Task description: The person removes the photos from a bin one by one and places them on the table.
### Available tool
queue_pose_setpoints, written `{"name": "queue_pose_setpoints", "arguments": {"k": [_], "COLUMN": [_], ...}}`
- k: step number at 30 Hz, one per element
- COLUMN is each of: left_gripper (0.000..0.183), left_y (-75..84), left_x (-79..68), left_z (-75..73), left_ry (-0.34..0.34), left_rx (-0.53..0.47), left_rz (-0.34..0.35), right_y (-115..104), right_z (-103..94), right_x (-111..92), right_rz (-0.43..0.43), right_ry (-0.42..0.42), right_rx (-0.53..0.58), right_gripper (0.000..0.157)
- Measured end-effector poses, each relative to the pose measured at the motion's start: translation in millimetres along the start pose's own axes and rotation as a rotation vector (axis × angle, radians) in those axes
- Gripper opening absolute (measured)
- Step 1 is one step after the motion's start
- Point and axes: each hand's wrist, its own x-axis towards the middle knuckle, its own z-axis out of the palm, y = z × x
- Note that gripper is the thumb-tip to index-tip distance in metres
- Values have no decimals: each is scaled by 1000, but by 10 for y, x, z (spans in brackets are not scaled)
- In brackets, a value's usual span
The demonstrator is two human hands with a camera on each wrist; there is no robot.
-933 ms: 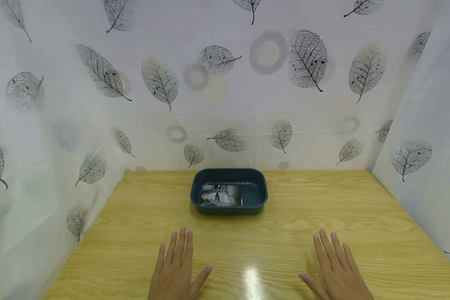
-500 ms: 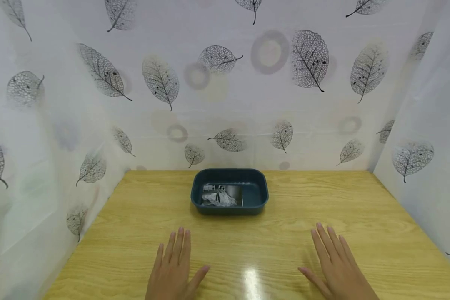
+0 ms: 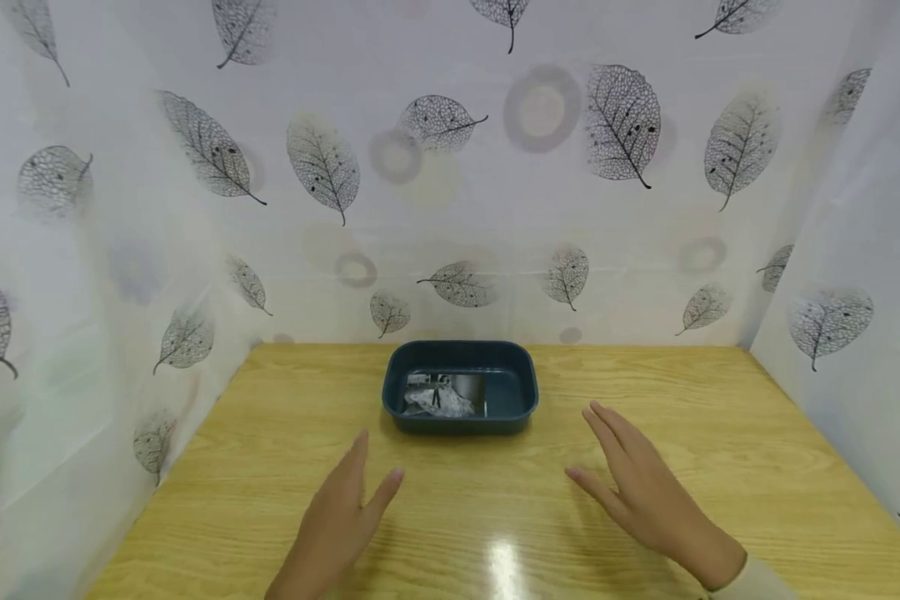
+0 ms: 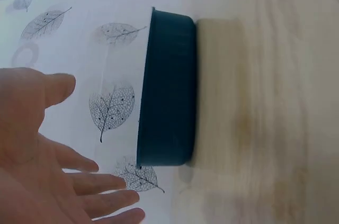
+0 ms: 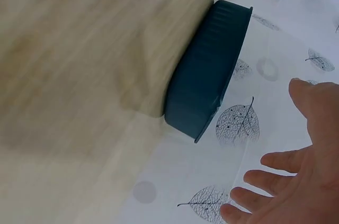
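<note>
A dark teal rectangular basin [image 3: 510,425] stands near the table's far edge in the head view. Inside it, toward the left, lies a flat rectangular piece with a black-and-white picture [image 3: 442,396]; what kind of thing it is I cannot tell. My left hand [image 3: 333,517], fingers straight and thumb apart, is in front of the basin on the left, touching nothing. On the other side, my right hand [image 3: 637,483] is held out with straight fingers, also apart from the basin. Both wrist views show the basin's outer wall [image 4: 168,91] beyond an empty palm.
The basin stands on a yellow wood-grain table [image 3: 720,433]. White sheeting with a leaf print [image 3: 450,208] closes off the back and both sides. A bright light reflection [image 3: 504,567] lies on the tabletop near the front.
Both hands have moved forward toward the basin and turned from palms down to palms facing inward. The right hand has also come further left. The basin has stayed in place.
</note>
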Motion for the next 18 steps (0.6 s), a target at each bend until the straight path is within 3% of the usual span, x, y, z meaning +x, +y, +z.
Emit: {"name": "queue_pose_setpoints", "arguments": {"k": [9, 18], "left_gripper": [91, 86], "left_y": [-22, -53], "left_x": [320, 652], "left_z": [-126, -77], "left_ry": [-27, -38], "left_rx": [-203, -249], "left_rz": [3, -9], "right_y": [26, 41], "right_z": [57, 236], "right_x": [559, 1068], "right_rz": [73, 106], "right_ry": [-113, -219], "right_rx": [183, 256], "right_gripper": [67, 66]}}
